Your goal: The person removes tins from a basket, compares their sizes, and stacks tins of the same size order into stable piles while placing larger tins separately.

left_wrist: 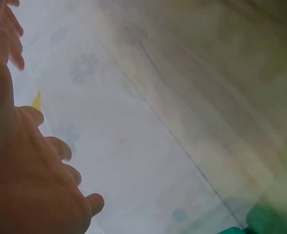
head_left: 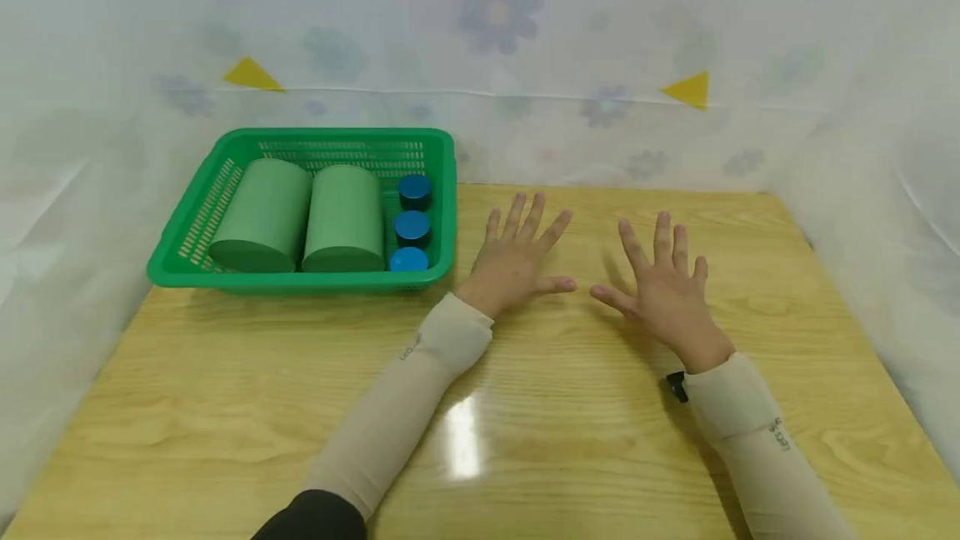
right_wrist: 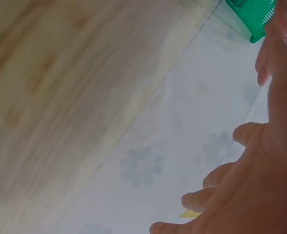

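Both hands are spread over the wooden table [head_left: 300, 407], palms down, holding nothing. My left hand [head_left: 513, 265] is just right of the green basket [head_left: 300, 280], fingers straight and fanned out. My right hand [head_left: 667, 294] is farther right, its thumb pointing toward the left thumb with a small gap between them. Inside the basket lie two light green cylinders, one on the left [head_left: 262, 211] and one in the middle [head_left: 345, 215]. Along its right side stand three blue-topped round pieces, the back one [head_left: 414, 190], the middle one [head_left: 412, 227] and the front one [head_left: 408, 259].
White flower-printed sheeting [head_left: 585, 23] hangs behind the table and along both sides. Two yellow triangles, a left one [head_left: 251, 75] and a right one [head_left: 690, 91], are on the back sheet. A small black object [head_left: 677, 386] shows beside the right sleeve cuff.
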`<state>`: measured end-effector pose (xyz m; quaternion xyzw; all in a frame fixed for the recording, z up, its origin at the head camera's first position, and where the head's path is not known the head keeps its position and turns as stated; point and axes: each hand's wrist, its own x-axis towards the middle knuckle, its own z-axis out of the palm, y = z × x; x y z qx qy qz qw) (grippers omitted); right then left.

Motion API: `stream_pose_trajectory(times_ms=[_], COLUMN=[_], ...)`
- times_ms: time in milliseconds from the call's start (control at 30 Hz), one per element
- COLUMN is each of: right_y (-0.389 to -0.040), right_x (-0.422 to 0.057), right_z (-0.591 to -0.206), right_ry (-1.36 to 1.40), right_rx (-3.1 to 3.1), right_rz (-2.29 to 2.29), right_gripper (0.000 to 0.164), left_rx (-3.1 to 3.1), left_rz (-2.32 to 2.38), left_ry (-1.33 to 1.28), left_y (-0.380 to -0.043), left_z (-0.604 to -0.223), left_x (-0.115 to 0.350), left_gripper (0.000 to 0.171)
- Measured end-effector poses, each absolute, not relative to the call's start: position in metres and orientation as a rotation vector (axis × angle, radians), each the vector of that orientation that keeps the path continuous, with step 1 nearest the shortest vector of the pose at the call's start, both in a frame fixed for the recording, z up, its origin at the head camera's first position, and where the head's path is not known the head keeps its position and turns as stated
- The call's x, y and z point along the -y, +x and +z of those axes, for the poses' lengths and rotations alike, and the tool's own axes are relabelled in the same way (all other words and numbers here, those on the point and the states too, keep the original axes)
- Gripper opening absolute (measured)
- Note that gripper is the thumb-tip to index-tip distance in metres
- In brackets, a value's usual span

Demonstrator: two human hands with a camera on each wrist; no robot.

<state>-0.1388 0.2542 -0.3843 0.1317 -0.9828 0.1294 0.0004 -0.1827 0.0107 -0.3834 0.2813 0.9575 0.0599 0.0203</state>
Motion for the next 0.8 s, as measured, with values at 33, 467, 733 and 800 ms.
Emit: stream_pose_trajectory(times_ms=[33, 467, 733, 800], right_y=[-0.139, -0.138, -0.138, -0.138], right_x=[-0.252, -0.237, -0.228, -0.225], right_z=[-0.384, -0.370, -0.362, -0.360], right_ry=[0.418, 0.500, 0.557, 0.578], right_rx=[3.091, 3.014, 3.000, 2.991], right_rz=[0.425, 0.475, 0.468, 0.457], right_gripper=[0.102, 0.098, 0.097, 0.097], left_rx=[-2.968, -3.026, -3.105, -3.114], left_rz=[0.183, 0.127, 0.035, 0.035], left_ry=[0.881, 0.915, 0.919, 0.904], left_y=[-0.181, -0.156, -0.150, -0.149], left_z=[-0.381, -0.351, -0.336, -0.333], left_x=[-0.011, -0.004, 0.016, 0.023], left_gripper=[0.099, 0.102, 0.099, 0.099])
